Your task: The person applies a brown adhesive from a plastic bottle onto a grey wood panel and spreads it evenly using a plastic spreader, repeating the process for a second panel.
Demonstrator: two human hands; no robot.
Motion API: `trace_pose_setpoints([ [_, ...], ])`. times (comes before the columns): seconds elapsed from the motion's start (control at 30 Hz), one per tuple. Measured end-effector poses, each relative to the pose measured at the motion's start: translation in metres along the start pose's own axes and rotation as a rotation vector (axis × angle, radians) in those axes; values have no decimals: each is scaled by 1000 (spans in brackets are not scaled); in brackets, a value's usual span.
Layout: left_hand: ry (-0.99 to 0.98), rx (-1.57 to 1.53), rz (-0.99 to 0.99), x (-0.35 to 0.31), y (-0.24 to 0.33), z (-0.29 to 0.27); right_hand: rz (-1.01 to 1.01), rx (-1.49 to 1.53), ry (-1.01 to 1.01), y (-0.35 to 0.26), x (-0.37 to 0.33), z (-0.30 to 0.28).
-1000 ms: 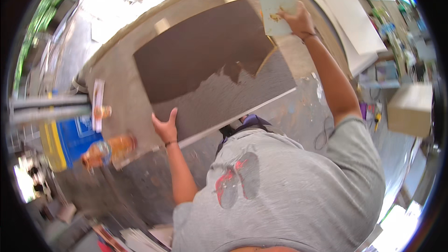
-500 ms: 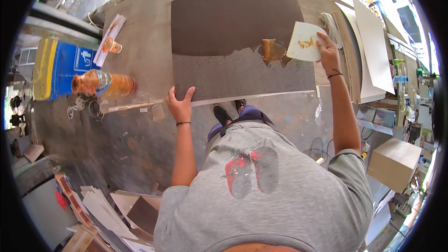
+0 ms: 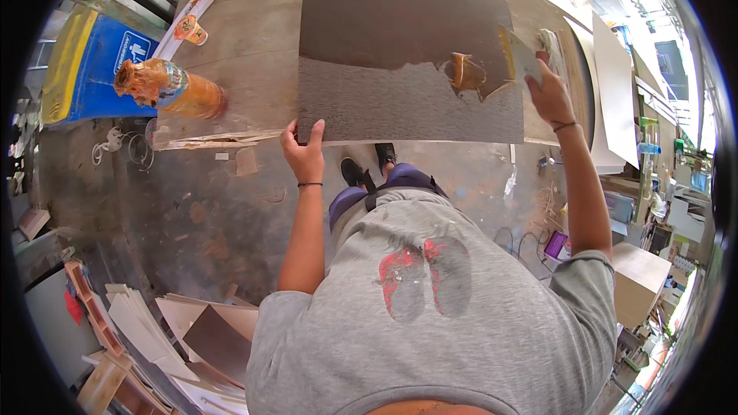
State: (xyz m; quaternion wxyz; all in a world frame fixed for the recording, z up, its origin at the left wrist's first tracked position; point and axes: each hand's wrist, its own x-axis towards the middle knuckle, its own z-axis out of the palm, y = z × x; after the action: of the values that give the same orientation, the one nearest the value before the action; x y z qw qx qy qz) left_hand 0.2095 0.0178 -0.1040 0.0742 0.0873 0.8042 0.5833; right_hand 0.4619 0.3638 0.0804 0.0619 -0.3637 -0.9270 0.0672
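Note:
A dark brown board (image 3: 400, 15) lies on the workbench before me. Its near part looks rippled and wet, while the far part is smooth and matte. My left hand (image 3: 304, 152) grips its near left corner, thumb and fingers apart along the edges. In my right hand (image 3: 550, 94) is a thin, pale spreader (image 3: 526, 60), tilted steeply over the board's right side. Amber glue coats the spreader's left edge. A thick puddle of amber glue (image 3: 467, 74) sits on the board just left of it; I cannot tell whether the spreader touches the board.
Left on the workbench (image 3: 250, 54) stand a glue-smeared bottle (image 3: 173, 91) and an orange-and-white cup (image 3: 190, 30). A blue-and-yellow bin (image 3: 92, 65) is beyond its left end. Pale sheets (image 3: 615, 84) lean at the right. Board offcuts (image 3: 146, 330) lie behind me on the left.
My right hand has turned the spreader from nearly flat to steep, its glued edge facing left. The view has shifted a little; my left hand stays at the board's corner.

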Motion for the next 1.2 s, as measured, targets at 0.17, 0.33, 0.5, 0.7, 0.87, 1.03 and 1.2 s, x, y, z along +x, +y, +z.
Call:
trace_pose_setpoints([
  [0.17, 71, -42, -27, -6, -11, -3, 331, -69, -343, -26, 24, 46],
  [0.33, 120, 8, -5, -11, -6, 0, 384, -110, -364, -65, 49, 87],
  [0.5, 137, -51, -35, -12, -8, 2, 222, -72, -339, -153, 84, 101],
  [0.7, 97, 8, 53, -29, 1, -1, 9, 37, -376, -268, 116, 125],
  [0.87, 60, 52, 25, -28, -2, 4, -303, -44, -373, -350, 111, 148],
  [1.03, 66, 39, 80, -24, -2, 5, -594, 46, -488, -391, 109, 122],
  [1.2, 124, 0, 56, -27, -10, 9, -486, 170, -381, -318, 108, 78],
])
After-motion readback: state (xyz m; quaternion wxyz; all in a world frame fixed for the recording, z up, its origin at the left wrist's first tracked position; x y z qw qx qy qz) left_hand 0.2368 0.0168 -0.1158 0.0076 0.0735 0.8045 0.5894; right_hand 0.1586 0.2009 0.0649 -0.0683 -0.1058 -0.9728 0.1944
